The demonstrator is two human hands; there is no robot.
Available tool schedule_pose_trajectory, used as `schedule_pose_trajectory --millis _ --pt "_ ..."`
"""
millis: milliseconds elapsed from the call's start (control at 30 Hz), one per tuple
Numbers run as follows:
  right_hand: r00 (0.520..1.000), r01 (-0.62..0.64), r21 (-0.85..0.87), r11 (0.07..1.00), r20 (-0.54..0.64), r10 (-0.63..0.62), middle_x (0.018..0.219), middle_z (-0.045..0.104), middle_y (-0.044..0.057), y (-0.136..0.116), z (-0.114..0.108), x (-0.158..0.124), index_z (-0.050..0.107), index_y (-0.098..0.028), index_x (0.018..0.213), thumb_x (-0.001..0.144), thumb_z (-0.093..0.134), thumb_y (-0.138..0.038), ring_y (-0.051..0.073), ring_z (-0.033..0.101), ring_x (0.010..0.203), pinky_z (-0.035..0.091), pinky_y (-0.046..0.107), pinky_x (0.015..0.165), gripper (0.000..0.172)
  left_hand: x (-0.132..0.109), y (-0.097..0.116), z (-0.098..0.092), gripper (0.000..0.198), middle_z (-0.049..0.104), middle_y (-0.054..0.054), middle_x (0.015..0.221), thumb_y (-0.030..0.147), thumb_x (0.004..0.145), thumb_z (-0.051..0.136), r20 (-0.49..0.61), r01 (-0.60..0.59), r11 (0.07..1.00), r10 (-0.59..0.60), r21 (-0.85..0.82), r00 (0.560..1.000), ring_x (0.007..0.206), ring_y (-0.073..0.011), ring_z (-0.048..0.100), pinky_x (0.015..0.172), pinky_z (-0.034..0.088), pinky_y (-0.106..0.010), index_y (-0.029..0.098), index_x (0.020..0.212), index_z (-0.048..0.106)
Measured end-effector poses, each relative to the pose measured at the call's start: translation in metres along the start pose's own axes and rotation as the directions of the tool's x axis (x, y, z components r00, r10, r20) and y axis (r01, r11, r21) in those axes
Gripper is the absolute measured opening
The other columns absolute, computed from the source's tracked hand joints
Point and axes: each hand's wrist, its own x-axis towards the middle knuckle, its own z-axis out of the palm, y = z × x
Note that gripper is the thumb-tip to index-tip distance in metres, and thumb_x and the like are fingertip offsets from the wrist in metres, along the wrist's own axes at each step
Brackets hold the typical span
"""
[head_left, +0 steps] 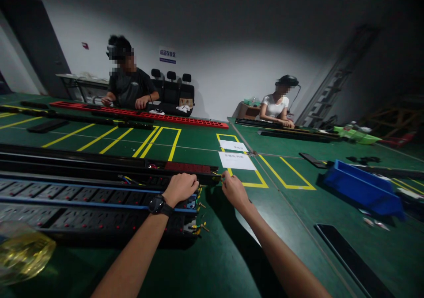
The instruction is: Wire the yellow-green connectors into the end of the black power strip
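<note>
Several long power strips lie side by side on the green table, their ends pointing right. My left hand (pixel 180 186), with a black watch on the wrist, is closed over the end part of a black power strip (pixel 152 179); its fingertips are partly hidden. At the tip of that strip, my right hand (pixel 232 188) has its thumb and fingers pinched together; what they grip is too small to make out. Nearer me lie a blue-edged power strip (pixel 109 195) and a black power strip (pixel 99 218), with loose wire ends (pixel 199 228) at their right ends.
A clear bag with yellow contents (pixel 26 254) lies at the near left. On the right are a blue bin (pixel 362 189) and a dark flat panel (pixel 353 258). Paper sheets (pixel 236 160) lie ahead. Two people work across the table, one by a red rail (pixel 142 114).
</note>
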Motion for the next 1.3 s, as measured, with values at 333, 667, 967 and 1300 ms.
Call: schedule_pose_trajectory --millis 333,667,967,1300 --pt "0.997 0.083 -0.146 0.986 0.017 -0.082 0.097 0.071 0.015 -0.022 -0.01 -0.02 0.067 -0.017 0.103 0.092 0.055 -0.009 0.032 0.064 0.098 0.045 0.036 0.079 0.018 -0.002 0.004 0.0 0.033 0.077 -0.01 0.105 0.036 0.102 0.046 -0.007 -0.026 0.999 0.026 -0.021 1.0 0.096 -0.0273 0.074 0.088 0.054 -0.037 0.025 0.106 0.076" --pt "0.929 0.293 0.446 0.846 0.078 -0.363 0.091 0.071 0.006 -0.056 -0.001 -0.039 0.072 -0.02 0.09 0.096 0.064 -0.028 0.023 0.065 0.09 0.045 0.032 0.079 0.013 -0.001 0.003 0.003 0.034 0.078 -0.008 0.108 0.044 0.103 0.048 0.007 -0.031 0.999 0.031 -0.028 0.999 0.101 -0.028 0.074 0.087 0.053 -0.035 0.031 0.111 0.078" --pt "0.951 0.263 0.568 0.78 -0.017 -0.308 0.092 0.073 0.007 -0.072 0.014 -0.036 0.074 -0.022 0.084 0.096 0.061 -0.033 0.025 0.065 0.091 0.047 0.035 0.08 0.021 -0.001 0.007 -0.001 0.027 0.08 -0.009 0.107 0.041 0.099 0.056 0.027 0.0 0.998 0.001 -0.059 1.0 0.102 -0.0275 0.075 0.087 0.054 -0.035 0.028 0.105 0.08" --pt "0.962 0.202 0.504 0.84 0.058 -0.266 0.084 0.073 0.006 -0.016 -0.029 -0.041 0.074 -0.023 0.083 0.09 0.06 -0.034 0.024 0.067 0.08 0.049 0.034 0.074 0.019 -0.002 0.002 -0.001 0.021 0.081 -0.007 0.099 0.031 0.093 0.058 0.016 0.02 0.995 -0.018 -0.098 1.0 0.096 -0.0271 0.076 0.086 0.054 -0.034 0.027 0.1 0.078"
